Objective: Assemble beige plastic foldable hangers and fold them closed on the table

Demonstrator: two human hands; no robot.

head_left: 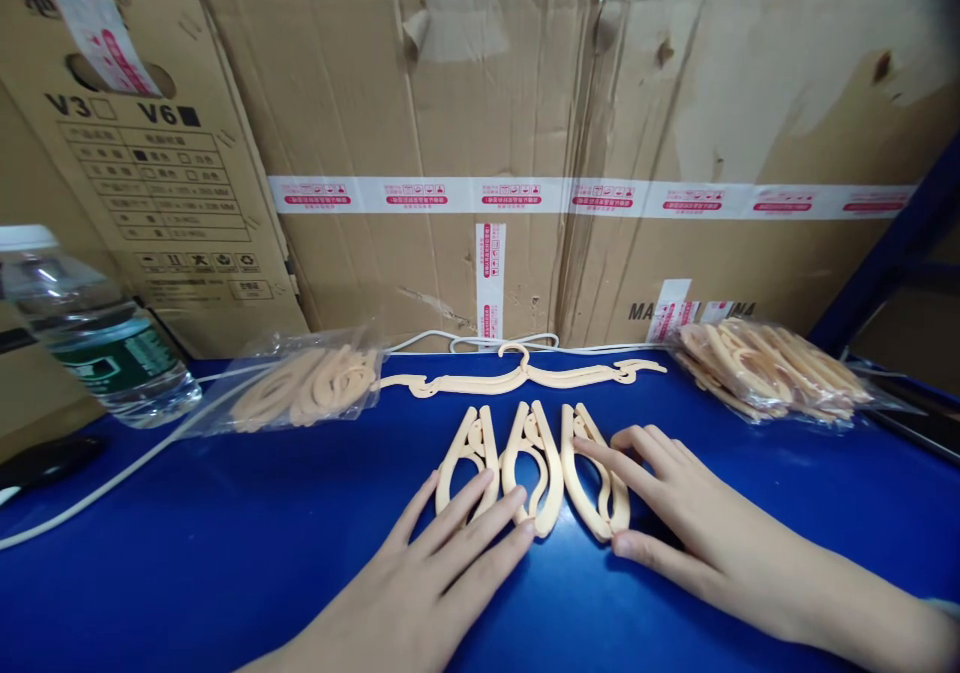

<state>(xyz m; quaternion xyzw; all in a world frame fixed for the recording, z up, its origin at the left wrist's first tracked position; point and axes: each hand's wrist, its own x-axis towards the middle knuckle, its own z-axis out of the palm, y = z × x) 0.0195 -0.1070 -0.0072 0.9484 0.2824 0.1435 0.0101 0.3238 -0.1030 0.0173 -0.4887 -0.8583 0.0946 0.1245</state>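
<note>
Three cream plastic folding clothes hangers lie folded side by side on the blue table: a left one (444, 481), a middle one (556, 473) and a right one (573, 468). My left hand (420, 578) is open, its spread fingers lying over the lower parts of the left and middle hangers. My right hand (697, 513) has its index finger on the upper part of the right hanger and its thumb at the lower end, gripping it between them. Behind them lies an unfolded hanger (480, 384), its arms stretched out and its hook toward the cardboard.
Clear bags of folded hangers lie at left (322, 383) and right (772, 363). A water bottle (112, 353), a black mouse-like object (49, 461) and a white cable (112, 483) are at left. Cardboard (420, 273) walls the back. A dark flat device (922, 428) sits far right.
</note>
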